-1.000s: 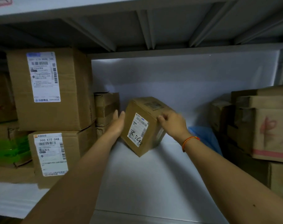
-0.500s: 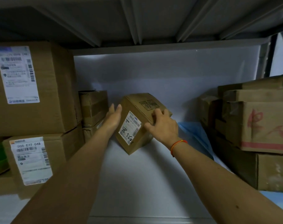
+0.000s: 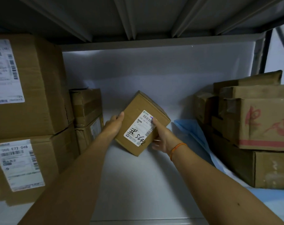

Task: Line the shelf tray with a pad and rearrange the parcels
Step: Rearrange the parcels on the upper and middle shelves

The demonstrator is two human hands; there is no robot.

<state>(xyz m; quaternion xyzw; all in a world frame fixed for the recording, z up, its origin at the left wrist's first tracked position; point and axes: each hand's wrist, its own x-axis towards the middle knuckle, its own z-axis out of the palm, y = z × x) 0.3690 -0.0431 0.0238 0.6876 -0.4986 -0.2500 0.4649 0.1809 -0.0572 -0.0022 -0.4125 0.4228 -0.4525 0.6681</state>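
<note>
Small parcel (image 3: 142,123) on pad (image 3: 138,184), between box stacks (image 3: 32,111).

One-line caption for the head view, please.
Both hands, left and right, hold a small labelled parcel tilted over the white pad.

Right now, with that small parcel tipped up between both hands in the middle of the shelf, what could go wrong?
The small parcel is tilted, apparently resting on one low corner, held between the left hand and the right hand; it could slip and drop onto the white pad. Sliding it could wrinkle or shift that pad. Swinging it left might bump the small stacked boxes, which stand close by.
</note>
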